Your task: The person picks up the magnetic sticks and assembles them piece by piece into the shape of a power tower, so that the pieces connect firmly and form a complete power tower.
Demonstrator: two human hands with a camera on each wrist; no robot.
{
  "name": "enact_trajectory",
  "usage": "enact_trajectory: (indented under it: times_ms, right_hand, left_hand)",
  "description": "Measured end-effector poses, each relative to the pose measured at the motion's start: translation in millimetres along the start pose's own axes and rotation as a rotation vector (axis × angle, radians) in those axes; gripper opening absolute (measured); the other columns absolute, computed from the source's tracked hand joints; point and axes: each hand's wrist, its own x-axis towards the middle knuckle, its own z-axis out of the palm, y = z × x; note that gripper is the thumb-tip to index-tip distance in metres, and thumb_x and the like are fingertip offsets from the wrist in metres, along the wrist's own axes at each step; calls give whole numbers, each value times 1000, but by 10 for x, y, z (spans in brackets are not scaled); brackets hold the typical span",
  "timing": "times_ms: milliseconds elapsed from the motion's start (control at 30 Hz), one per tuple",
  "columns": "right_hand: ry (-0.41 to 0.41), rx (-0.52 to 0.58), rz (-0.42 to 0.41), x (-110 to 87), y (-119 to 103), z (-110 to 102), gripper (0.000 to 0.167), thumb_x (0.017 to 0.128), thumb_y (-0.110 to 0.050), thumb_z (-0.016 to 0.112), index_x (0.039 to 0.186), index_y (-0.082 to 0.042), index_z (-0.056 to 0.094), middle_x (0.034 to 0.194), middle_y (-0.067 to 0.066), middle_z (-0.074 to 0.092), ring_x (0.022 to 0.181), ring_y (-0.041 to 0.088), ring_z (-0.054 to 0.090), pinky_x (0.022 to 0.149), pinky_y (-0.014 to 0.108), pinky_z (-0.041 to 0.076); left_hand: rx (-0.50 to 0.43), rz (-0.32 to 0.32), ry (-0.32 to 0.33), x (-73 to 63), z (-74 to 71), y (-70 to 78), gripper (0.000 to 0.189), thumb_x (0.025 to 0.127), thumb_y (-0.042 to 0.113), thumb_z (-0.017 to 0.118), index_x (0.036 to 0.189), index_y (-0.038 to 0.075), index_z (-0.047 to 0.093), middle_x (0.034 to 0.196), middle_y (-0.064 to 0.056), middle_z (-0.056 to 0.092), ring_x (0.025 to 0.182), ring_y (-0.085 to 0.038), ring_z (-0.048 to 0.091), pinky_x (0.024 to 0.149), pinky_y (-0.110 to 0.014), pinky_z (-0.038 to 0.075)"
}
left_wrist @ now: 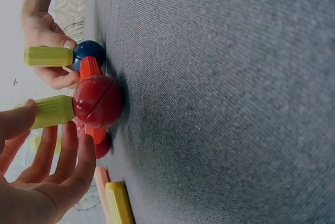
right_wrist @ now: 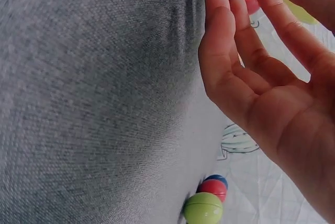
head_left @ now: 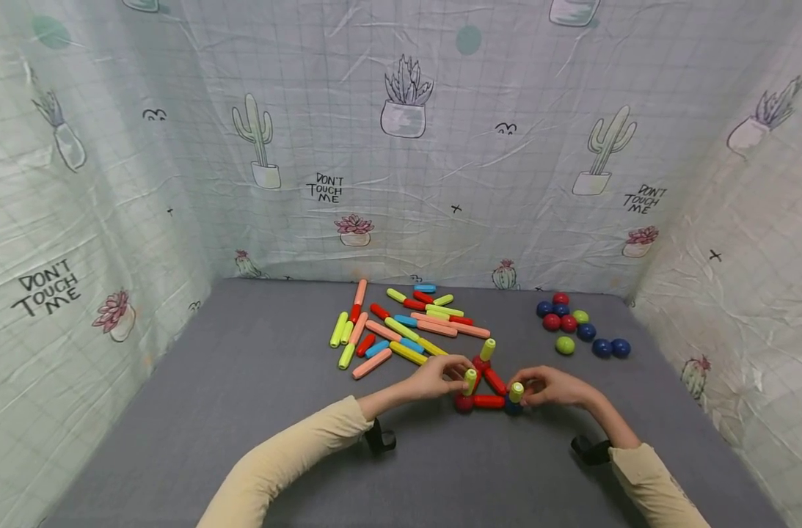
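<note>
A triangle of red rods joined by balls lies flat on the grey table, with a yellow-green rod standing on each corner. My left hand pinches the upright yellow-green rod on the front-left red ball, thumb on one side and fingers on the other. At the front-right corner, my right hand holds the blue ball between thumb and fingers; another yellow-green rod rises from it. The rear red ball bears a third yellow-green rod, which neither hand touches.
Loose rods in pink, yellow, red, blue and yellow-green, such as a pink rod, spread behind and left of the triangle. Several loose balls, among them a green ball, lie at the back right. A patterned cloth hangs around the table.
</note>
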Motion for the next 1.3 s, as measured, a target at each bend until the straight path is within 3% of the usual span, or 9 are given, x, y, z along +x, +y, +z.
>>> enact_trajectory:
  times_ms: [100,167,367,467,700,867,1033,1200,1300]
  right_hand:
    - [-1,9,9,-7,23,-29,34,87,-12,56,115,6,51,102,9,59,85,11,60,68,32,50]
    - [77,-35,29,-17,49,-94,33,87,-13,56,113,6,53,102,13,60,83,10,59,67,30,50]
    - [699,-381,164,-45,224,-396,22,84,-13,59,99,2,62,94,19,63,77,21,62,63,33,49]
    - [854,-550,240,-58,349,-484,22,84,-14,59,99,1,61,100,24,58,82,35,58,65,43,47]
    - [740,-861,432,-91,506,-548,35,86,-31,55,111,-7,56,107,30,50,91,48,43,67,57,39]
    - [652,-938,429,-81,523,-555,37,81,-31,61,109,-7,57,102,28,56,93,50,45,75,63,36]
    - [694,-852,247,-28,287,-489,35,77,-23,67,107,-7,58,99,21,60,89,45,52,72,57,42]
    - [679,-628,-14,111,-262,-336,38,78,-19,68,111,-5,54,104,13,60,93,29,55,78,44,46]
    - [667,-614,-122,175,-536,-247,35,76,-18,70,106,-8,56,100,7,60,89,21,50,74,39,44]
  left_hand:
    - [-10,9,-10,-47,-10,43,25,82,9,62,107,6,55,107,-12,60,92,-21,61,80,-21,48]
    - [-29,18,-24,-89,-28,106,27,82,7,62,108,4,53,108,-15,59,92,-25,61,82,-24,48]
    - [-66,14,-24,-141,-46,180,31,83,5,60,112,-1,52,110,-18,57,94,-30,59,78,-24,49]
    - [-49,-9,2,-123,3,90,29,82,6,62,111,3,55,108,-15,58,93,-27,60,74,-20,49]
    - [-6,-42,22,-92,58,-23,25,82,14,63,106,10,58,105,-9,60,91,-20,61,69,-16,48]
    - [19,-38,39,-91,65,-16,23,83,20,62,104,11,61,103,-8,62,91,-19,61,69,-17,47]
    - [18,-2,51,-88,94,-19,25,84,22,61,105,7,60,103,-8,62,92,-19,60,74,-19,48]
    - [27,-2,81,-95,106,-11,23,83,20,62,103,9,61,101,-6,63,91,-16,60,71,-16,47]
    - [19,0,94,-95,107,-11,20,82,19,63,101,11,61,99,-6,63,90,-16,61,70,-15,48]
